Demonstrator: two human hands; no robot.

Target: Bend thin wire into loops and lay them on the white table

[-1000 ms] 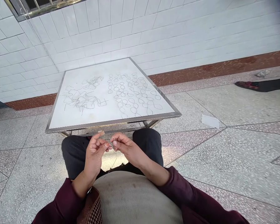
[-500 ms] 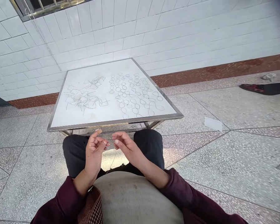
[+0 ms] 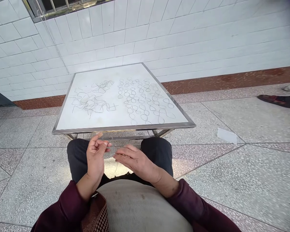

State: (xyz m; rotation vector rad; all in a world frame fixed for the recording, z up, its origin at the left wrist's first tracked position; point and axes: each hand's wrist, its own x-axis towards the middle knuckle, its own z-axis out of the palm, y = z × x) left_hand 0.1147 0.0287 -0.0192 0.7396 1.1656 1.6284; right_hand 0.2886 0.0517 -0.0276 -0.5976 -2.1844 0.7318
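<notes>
On my feed, the left hand (image 3: pixel 96 158) is raised over the lap, its thumb pressed to the forefinger and clamped on a thin wire (image 3: pixel 112 138). Part of that wire curves up in a loose arc just past the fingertips, in front of the table's near edge. A strip of tape (image 3: pixel 100 134) wraps one of the raised fingertips. To its right, near but apart, I have the right hand (image 3: pixel 134 158), back upward, its fingers together and pointing left. I cannot tell whether they grip anything. A thin strand (image 3: pixel 116 168) hangs below its fingertips; I can't make out whether it belongs to the same wire.

Beyond the hands stands the white table (image 3: pixel 125 128) with a metal rim. On its left half lie bent wires (image 3: pixel 90 104) in a tangle, with a smaller heap (image 3: pixel 103 85) at the far side. On the right half, looped wires (image 3: pixel 145 111) are spread in rough rows, many in figure eights. On the floor to the right I see a white sheet (image 3: pixel 227 135) and, farther off, another person's shoe (image 3: pixel 270 100).
</notes>
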